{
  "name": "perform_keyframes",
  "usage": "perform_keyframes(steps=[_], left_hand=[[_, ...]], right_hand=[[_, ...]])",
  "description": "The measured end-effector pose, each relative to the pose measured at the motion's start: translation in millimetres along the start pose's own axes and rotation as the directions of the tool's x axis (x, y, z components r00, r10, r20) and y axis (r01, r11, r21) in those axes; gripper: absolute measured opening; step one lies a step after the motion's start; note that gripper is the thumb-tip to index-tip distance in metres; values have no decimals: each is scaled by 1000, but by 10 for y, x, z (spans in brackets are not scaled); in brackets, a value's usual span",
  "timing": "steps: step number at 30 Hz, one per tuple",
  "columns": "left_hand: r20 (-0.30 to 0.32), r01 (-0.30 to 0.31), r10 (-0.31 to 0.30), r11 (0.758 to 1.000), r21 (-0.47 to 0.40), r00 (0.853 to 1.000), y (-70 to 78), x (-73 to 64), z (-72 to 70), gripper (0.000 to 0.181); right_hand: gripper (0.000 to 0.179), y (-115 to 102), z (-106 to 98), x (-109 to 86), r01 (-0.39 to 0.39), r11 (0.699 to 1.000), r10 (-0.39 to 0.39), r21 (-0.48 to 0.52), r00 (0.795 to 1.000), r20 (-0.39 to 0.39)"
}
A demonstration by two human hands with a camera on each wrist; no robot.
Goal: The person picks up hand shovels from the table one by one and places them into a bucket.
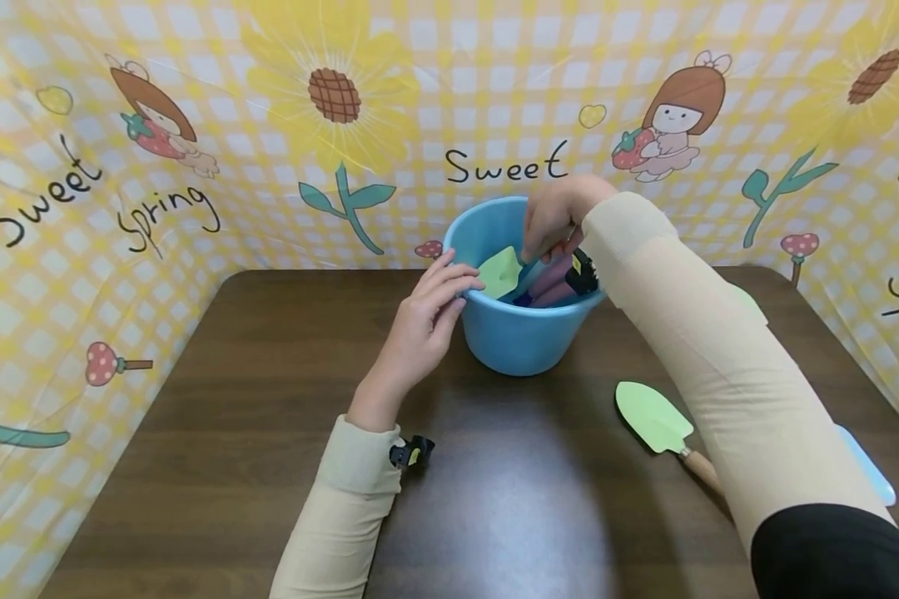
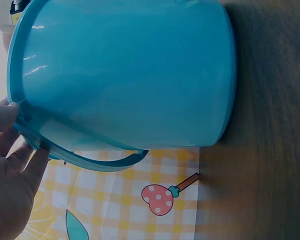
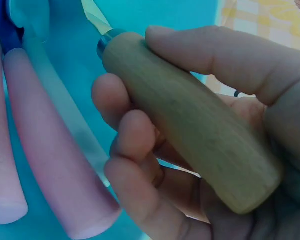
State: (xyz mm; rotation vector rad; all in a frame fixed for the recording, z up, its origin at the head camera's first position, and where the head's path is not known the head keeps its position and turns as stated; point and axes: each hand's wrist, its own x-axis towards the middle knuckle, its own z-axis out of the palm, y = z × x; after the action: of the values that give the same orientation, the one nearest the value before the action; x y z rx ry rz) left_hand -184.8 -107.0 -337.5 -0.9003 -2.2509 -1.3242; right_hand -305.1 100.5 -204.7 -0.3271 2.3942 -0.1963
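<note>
A blue bucket (image 1: pixel 524 341) stands upright near the table's back edge. My left hand (image 1: pixel 427 320) grips its rim at the left; in the left wrist view, thumb and fingers (image 2: pixel 36 167) lie on either side of the rim beside the bucket's handle (image 2: pixel 105 165). Reaching into the bucket from the right, my right hand (image 1: pixel 562 216) holds a small green garden shovel. Its blade (image 1: pixel 500 273) shows inside the bucket, and my fingers wrap its wooden handle (image 3: pixel 190 120). Tools with pink handles (image 3: pixel 55 145) lean in the bucket beside that hand, their heads partly hidden.
A green hand trowel (image 1: pixel 655 418) with a wooden handle lies on the brown table (image 1: pixel 285 358), partly under my right forearm. Farther right, a light-blue item (image 1: pixel 869 466) and a green piece (image 1: pixel 749 304) are partly covered by the sleeve. A patterned cloth (image 1: pixel 270 208) hangs behind.
</note>
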Motion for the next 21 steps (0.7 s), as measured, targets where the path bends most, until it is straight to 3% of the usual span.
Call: perform_keyframes(steps=[21], left_hand=[[-5, -15, 15, 1000, -5, 1000, 4, 12, 21, 24]], right_hand=[[19, 30, 31, 35, -43, 999, 44, 7, 999, -29]])
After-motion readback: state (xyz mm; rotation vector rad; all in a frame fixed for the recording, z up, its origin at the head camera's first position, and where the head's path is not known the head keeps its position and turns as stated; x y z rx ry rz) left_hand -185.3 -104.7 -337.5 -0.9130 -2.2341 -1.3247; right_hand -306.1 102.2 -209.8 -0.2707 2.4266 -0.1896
